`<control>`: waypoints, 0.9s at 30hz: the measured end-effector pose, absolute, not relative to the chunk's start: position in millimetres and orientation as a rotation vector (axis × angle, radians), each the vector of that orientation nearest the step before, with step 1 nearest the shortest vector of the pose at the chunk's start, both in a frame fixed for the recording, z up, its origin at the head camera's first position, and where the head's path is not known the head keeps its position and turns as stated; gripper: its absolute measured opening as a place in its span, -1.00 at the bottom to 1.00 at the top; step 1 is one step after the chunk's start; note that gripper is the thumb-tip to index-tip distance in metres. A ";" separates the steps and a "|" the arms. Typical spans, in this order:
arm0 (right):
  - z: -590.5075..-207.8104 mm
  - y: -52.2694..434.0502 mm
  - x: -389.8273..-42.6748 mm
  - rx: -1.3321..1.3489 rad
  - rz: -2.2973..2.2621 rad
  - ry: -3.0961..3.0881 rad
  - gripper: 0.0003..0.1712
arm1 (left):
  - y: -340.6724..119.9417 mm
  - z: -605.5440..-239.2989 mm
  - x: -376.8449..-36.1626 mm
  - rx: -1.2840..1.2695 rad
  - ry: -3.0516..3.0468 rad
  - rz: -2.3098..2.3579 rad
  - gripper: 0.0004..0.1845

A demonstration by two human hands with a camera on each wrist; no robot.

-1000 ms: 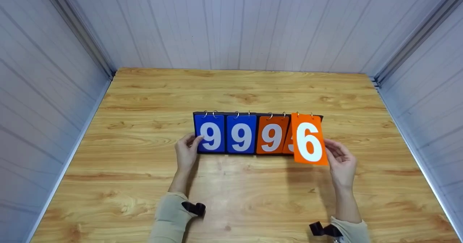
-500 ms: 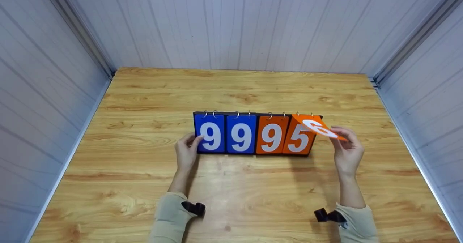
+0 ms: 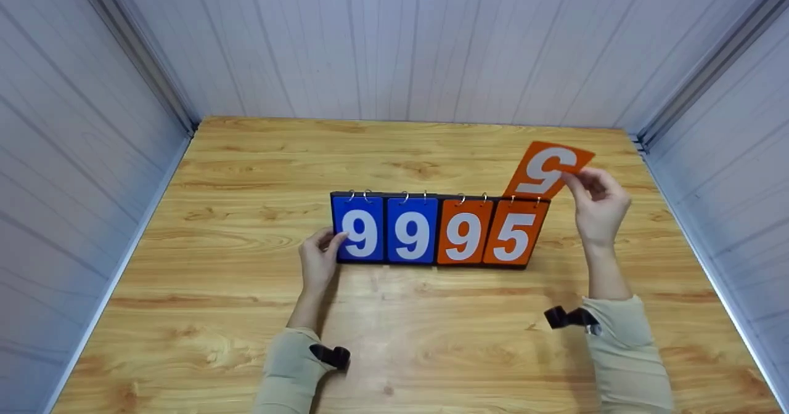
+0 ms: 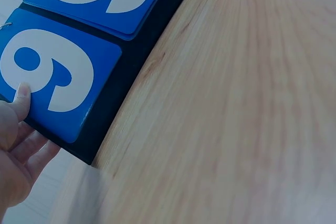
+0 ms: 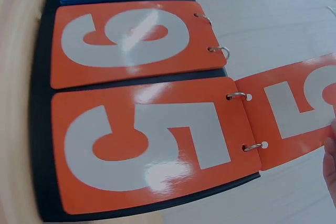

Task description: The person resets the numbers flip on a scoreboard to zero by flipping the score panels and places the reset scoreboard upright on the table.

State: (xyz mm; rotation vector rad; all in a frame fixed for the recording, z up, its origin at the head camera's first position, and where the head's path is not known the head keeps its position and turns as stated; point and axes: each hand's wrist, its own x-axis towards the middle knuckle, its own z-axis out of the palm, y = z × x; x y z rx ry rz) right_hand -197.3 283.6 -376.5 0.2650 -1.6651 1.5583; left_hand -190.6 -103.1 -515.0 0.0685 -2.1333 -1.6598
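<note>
A flip scoreboard [image 3: 435,229] stands on the table, its ringed cards reading 9, 9 in blue and 9, 5 in orange. My left hand [image 3: 318,257] grips its left end, thumb over the first blue card [image 4: 58,77] and fingers behind the black backing. My right hand [image 3: 601,207] pinches the free edge of a raised orange card [image 3: 535,170], which is turned up over the top rings and shows an upside-down 5. Below it the orange 5 card [image 5: 142,145] lies flat against the backing. In the right wrist view only a sliver of the right hand [image 5: 329,163] shows.
The wood-grain table [image 3: 394,334] runs back to a pale panelled wall [image 3: 394,44], with side walls at left and right. Black straps sit at both sleeves, the left strap [image 3: 330,355] and the right strap [image 3: 570,317].
My right hand has lifted the orange 6 card up and over the rings, moving upward and away. Its back now shows a 5, and another 5 is uncovered below. The left hand has stayed put.
</note>
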 end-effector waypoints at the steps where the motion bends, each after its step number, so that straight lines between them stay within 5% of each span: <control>1: -373.2 283.0 -200.2 0.249 1.540 -1.695 -0.86 | -103.0 -515.0 -190.4 0.073 -2.134 -1.661 -0.82; 20: -397.3 305.8 -270.6 -0.152 1.381 -2.183 -0.70 | -94.6 -482.8 -175.6 0.061 -2.145 -1.671 -0.84; 27: -404.9 310.3 -274.6 -0.185 1.394 -2.305 -0.69 | -97.7 -500.4 -184.9 0.045 -2.132 -1.678 -0.84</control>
